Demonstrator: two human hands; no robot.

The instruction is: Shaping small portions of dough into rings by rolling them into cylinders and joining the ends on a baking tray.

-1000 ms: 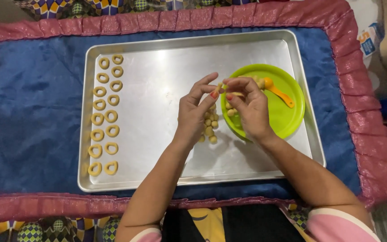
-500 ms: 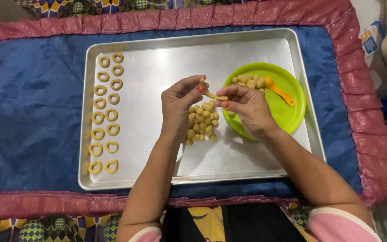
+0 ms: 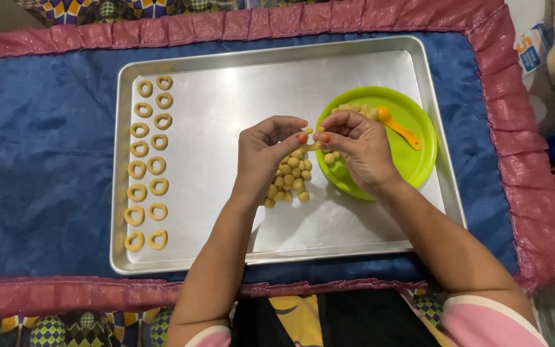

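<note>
My left hand point(image 3: 268, 151) and my right hand point(image 3: 354, 151) meet above the metal baking tray point(image 3: 354, 231), both pinching a small strip of pale dough point(image 3: 311, 145) between their fingertips. Just below the hands lies a heap of several small dough balls point(image 3: 288, 182) on the tray. Two columns of several dough rings point(image 3: 148, 164) run down the tray's left side. Under my right hand sits a green plate point(image 3: 419, 160) with more dough pieces point(image 3: 354, 109) and an orange spoon point(image 3: 398, 126).
The tray rests on a blue quilted mat point(image 3: 40, 167) with a pink ruffled border point(image 3: 534, 193). A small carton point(image 3: 533, 51) lies beyond the mat's upper right corner. Patterned cloth shows at the top and bottom edges.
Both hands stayed together over the dough-ball heap, shifting slightly left then back, working the dough piece between the fingertips. The heap is more exposed than a second ago.
</note>
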